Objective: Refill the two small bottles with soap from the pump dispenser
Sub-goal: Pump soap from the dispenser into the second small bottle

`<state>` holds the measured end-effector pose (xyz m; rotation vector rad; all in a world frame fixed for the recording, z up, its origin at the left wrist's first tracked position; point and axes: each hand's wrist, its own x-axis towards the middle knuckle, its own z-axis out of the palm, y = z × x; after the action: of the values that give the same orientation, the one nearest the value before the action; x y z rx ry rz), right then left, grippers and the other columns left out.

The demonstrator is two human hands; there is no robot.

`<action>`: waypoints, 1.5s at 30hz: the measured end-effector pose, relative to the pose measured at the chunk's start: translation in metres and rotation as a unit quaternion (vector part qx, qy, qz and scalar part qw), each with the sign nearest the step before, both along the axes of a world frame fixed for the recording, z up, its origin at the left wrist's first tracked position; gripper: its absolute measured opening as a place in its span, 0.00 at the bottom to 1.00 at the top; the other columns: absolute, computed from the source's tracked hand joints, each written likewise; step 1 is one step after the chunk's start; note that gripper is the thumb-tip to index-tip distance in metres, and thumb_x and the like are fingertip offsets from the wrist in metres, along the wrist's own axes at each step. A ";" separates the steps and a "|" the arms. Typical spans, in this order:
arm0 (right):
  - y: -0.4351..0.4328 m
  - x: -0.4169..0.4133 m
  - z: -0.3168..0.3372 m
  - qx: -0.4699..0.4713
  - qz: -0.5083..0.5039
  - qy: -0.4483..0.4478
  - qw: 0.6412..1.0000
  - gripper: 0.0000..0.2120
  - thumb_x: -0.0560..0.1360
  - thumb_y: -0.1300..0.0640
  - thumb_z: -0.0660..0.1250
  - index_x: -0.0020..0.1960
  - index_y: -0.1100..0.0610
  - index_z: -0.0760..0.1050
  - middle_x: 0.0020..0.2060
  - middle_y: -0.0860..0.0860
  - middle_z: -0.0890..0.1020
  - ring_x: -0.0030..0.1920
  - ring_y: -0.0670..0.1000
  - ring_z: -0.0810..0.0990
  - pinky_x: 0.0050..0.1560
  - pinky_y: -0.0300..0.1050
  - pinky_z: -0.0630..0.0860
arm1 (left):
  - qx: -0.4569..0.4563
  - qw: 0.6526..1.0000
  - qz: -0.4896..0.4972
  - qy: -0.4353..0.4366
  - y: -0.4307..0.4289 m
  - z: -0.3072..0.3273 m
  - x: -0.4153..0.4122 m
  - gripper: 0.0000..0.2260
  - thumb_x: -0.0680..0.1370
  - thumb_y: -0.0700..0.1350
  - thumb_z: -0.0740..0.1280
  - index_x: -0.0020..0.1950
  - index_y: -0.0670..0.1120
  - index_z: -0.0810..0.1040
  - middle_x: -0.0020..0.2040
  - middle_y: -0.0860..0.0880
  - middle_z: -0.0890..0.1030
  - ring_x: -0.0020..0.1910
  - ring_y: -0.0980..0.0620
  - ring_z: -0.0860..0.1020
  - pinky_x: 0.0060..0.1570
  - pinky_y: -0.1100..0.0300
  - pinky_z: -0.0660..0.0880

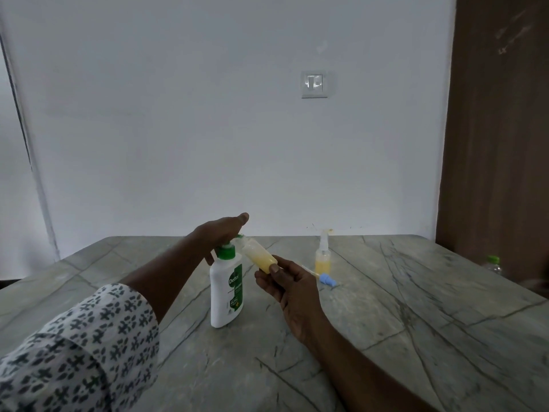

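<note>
A white pump dispenser (226, 292) with a green label and green pump head stands upright on the marble table (386, 322). My left hand (218, 233) rests flat on top of its pump head, fingers extended. My right hand (285, 281) holds a small clear bottle (258, 257) partly filled with yellow soap, tilted so that its open neck meets the green nozzle. A second small bottle (323, 257), with a white spray top and yellow soap in its lower part, stands upright farther back to the right.
A blue spray cap with a thin tube (326, 279) lies on the table beside the second bottle. A clear bottle with a green cap (493, 263) shows at the right table edge. A white wall stands behind the table, a brown door to the right.
</note>
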<state>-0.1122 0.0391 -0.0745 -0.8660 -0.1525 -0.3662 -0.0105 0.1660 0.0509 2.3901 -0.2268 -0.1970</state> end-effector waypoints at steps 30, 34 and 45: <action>0.000 -0.003 0.005 0.000 -0.017 -0.006 1.000 0.13 0.76 0.69 0.65 0.59 0.63 0.77 0.47 0.60 0.86 0.48 0.61 0.85 0.46 0.48 0.83 | 0.021 1.000 0.009 -0.001 -0.001 0.008 -0.001 0.38 0.76 0.71 0.46 0.74 0.43 0.63 0.66 0.38 0.72 0.57 0.37 0.77 0.57 0.39 0.75; -0.001 -0.003 0.004 0.004 -0.018 -0.008 1.000 0.13 0.76 0.70 0.65 0.59 0.63 0.77 0.48 0.61 0.85 0.48 0.61 0.85 0.47 0.48 0.83 | -0.001 1.000 0.019 -0.005 -0.004 0.005 -0.001 0.35 0.78 0.68 0.47 0.75 0.44 0.61 0.67 0.38 0.72 0.60 0.37 0.75 0.58 0.39 0.74; -0.001 -0.003 0.002 0.006 -0.022 -0.003 1.000 0.14 0.76 0.70 0.65 0.60 0.63 0.77 0.48 0.59 0.86 0.51 0.62 0.85 0.51 0.49 0.83 | 0.000 1.000 0.019 0.006 -0.005 -0.004 0.000 0.34 0.78 0.68 0.48 0.73 0.45 0.64 0.66 0.39 0.72 0.60 0.37 0.75 0.49 0.45 0.75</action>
<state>-0.1154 0.0384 -0.0729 -0.8586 -0.1365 -0.4093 -0.0107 0.1612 0.0464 2.3897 -0.1755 -0.1942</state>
